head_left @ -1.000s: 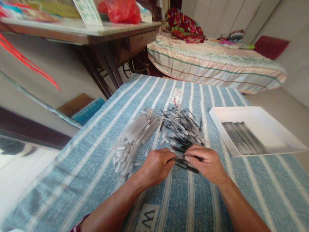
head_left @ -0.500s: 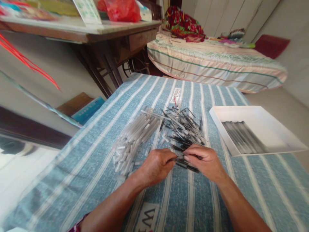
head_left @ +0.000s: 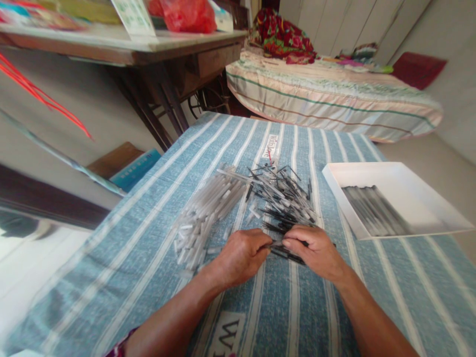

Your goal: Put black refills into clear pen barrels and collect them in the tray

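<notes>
Over the striped tablecloth, my left hand (head_left: 245, 253) and my right hand (head_left: 314, 250) pinch a slender, pen-like stick (head_left: 277, 243) between them. Fingers cover most of it, so its details are hidden. Just beyond and below my hands lie thin black sticks (head_left: 275, 220) that look like pen refills. They run into a mixed heap of black and clear pieces (head_left: 282, 191). Left of that heap is a pile of translucent tubes (head_left: 211, 198), like empty pen barrels, with a few small clear pieces (head_left: 254, 209) between the piles.
A shallow white box (head_left: 427, 198) on the right holds a row of dark, pen-like sticks (head_left: 374, 210). The blue striped tablecloth (head_left: 148, 277) covers the table. Behind stand a bed (head_left: 327, 99) and, at left, a wooden desk (head_left: 208, 57) with a red plastic bag (head_left: 189, 17).
My right hand's fingers have curled in slightly around the stick, and a dark tip now shows beyond that hand. My left hand stays in place. The piles and box look unchanged.
</notes>
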A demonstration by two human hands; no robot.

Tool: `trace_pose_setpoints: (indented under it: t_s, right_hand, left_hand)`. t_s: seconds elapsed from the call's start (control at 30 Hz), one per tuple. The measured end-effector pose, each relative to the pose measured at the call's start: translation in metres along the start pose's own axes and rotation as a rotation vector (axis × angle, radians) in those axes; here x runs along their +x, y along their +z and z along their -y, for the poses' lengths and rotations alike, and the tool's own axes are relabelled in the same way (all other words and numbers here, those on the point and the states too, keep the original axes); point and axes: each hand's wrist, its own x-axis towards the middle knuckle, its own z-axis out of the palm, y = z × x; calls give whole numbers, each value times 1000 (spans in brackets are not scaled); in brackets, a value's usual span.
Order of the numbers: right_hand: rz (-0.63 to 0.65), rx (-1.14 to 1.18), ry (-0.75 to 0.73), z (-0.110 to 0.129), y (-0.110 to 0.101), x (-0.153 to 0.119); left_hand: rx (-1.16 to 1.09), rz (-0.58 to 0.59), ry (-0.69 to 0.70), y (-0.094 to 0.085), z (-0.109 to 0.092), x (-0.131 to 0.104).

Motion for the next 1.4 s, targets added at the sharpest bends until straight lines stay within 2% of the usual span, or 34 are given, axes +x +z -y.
trace_pose_setpoints:
  t_s: [0.17,0.33,0.53,0.63,1.23,1.4]
  right_hand:
    - [-6,-42,34,1,0,-1]
    - [-54,19,76,4,-2,-1]
    - [-38,-52,81,4,1,-2]
    - [-51,-6,109,3,1,-2]
    - [45,-57,119,3,1,-4]
    - [21,-137,158,3,4,-3]
  left_hand:
    - [-19,-4,4,0,-2,1]
    - [-23,-13,15,-1,-2,0]
    - [-21,-1,3,-1,-4,0]
    - [-32,-11,9,-1,-4,0]
    - [10,24,-9,2,-5,-1]
    - [16,21,-1,3,-4,-1]
